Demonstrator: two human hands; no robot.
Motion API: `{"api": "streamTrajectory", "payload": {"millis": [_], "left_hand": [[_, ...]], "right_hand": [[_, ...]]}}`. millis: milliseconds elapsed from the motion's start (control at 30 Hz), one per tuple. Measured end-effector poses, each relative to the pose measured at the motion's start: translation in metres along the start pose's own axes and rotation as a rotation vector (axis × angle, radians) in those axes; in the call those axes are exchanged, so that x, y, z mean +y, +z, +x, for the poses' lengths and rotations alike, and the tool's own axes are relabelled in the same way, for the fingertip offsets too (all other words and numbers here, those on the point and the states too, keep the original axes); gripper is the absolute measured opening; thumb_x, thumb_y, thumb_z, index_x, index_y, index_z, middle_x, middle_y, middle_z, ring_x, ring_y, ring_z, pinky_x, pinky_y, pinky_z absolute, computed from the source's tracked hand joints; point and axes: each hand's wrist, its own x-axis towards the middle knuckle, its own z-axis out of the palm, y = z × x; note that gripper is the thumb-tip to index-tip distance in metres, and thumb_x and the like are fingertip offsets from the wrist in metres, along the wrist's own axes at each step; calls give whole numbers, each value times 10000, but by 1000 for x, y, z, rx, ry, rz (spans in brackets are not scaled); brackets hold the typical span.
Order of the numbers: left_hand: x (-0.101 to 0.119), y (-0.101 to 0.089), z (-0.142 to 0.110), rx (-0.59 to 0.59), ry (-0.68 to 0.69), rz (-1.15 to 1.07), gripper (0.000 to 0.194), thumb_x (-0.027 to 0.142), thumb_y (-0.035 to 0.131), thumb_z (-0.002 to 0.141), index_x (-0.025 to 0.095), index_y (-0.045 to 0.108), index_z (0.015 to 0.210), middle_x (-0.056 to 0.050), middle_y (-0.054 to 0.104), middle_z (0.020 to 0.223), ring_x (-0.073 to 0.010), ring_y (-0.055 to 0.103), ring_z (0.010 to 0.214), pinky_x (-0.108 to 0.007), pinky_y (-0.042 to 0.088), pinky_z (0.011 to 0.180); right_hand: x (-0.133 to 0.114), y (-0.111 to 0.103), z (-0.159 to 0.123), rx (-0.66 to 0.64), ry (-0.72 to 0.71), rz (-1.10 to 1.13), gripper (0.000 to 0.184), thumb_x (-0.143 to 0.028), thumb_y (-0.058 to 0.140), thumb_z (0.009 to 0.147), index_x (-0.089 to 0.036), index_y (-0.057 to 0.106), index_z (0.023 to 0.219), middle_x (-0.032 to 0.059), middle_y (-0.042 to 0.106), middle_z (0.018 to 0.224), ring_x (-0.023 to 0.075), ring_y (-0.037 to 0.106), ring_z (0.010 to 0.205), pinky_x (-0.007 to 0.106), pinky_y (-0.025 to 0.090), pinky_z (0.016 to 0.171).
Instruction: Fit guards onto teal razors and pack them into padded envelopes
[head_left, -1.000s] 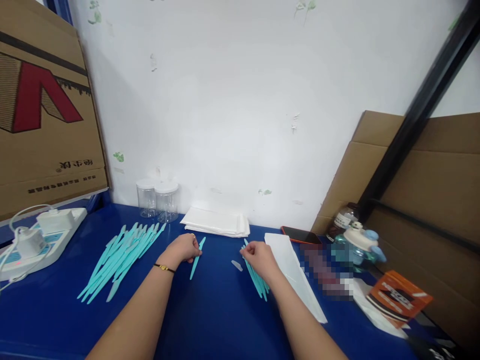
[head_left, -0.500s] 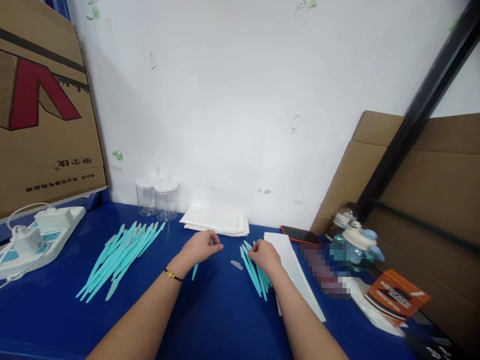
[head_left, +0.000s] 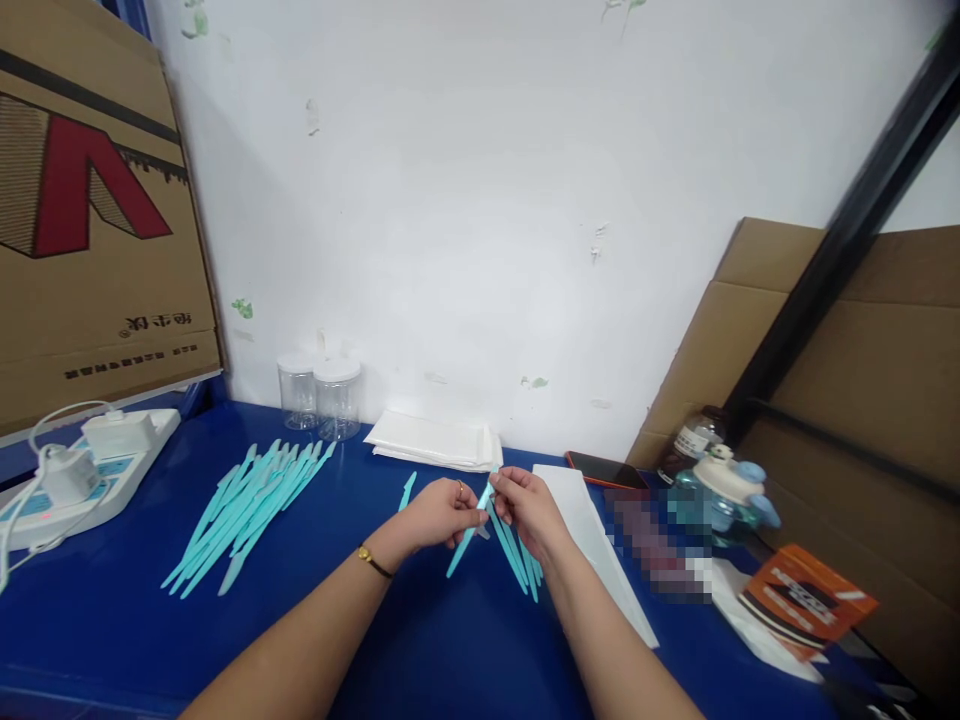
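Observation:
A slim teal eyebrow razor (head_left: 463, 552) is held at a slant in front of me, above the blue table. My left hand (head_left: 444, 513) pinches it around its middle. At its upper end, the thumb and fingers of my right hand (head_left: 525, 500) are closed on it. Behind and below my right hand lies a small group of similar razors (head_left: 511, 555), partly covered by the hand. A small clear blade cap (head_left: 483, 533) shows just past my left fingertips. Another teal razor (head_left: 407, 490) lies beyond my left hand, its lower part hidden.
A larger heap of razors (head_left: 247, 515) lies at left, near a power strip (head_left: 142, 470). Two clear jars (head_left: 337, 405) and white packets (head_left: 431, 440) stand along the wall. At right are a white sheet (head_left: 600, 560), phone (head_left: 606, 470), teal bottle (head_left: 724, 495) and orange pouch (head_left: 806, 600).
My left hand has moved right to meet my right hand. One razor has come up from the small group and is now between both hands.

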Motion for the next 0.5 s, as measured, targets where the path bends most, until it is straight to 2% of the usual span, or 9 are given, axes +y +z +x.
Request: {"api": "streamTrajectory", "payload": {"millis": [100,167,233,333,400,500], "left_hand": [[-2,-15,-4,-76,-69,81,327,465,626,633,150,544,668,21,525,482,-101,483,417,-203,392,425],[-6,-25,-6,-71,-123,178,287,424,635,628,151,549,630,8,542,479,-115,505,424,-207,391,427],[-12,-35,-5,58,-181,271,235,379,623,649,157,545,649,13,537,452,-125,517,422,-206,384,423],[-27,-51,-1,284,-268,309,195,302,597,686,167,533,811,35,528,432,-129,526,418,-199,379,422],[-36,-59,1,346,-320,273,240,259,593,695,171,501,899,43,530,438,-129,530,420,-200,386,427],[-45,-65,2,347,-385,235,267,216,597,697,175,467,926,53,514,436,-126,520,412,-203,391,431]], "right_hand": [[-3,-8,4,105,-31,61,246,-367,670,673,-152,552,685,-25,533,483,61,387,374,190,258,368],[-5,-16,5,152,-48,10,234,-361,662,668,-150,564,688,-6,569,562,63,413,401,190,275,374],[-4,-20,2,93,-17,-207,204,-346,644,675,-149,587,686,0,583,584,69,429,400,196,282,377],[6,-12,-5,-60,11,-687,132,-288,644,662,-162,618,631,-10,582,530,90,470,417,205,319,414],[12,-3,-9,-108,-5,-915,89,-236,665,631,-173,622,586,-14,591,526,100,507,474,202,345,461],[12,0,-8,-114,-20,-1030,64,-231,667,637,-184,636,607,-13,617,565,110,538,536,202,360,507]]}}
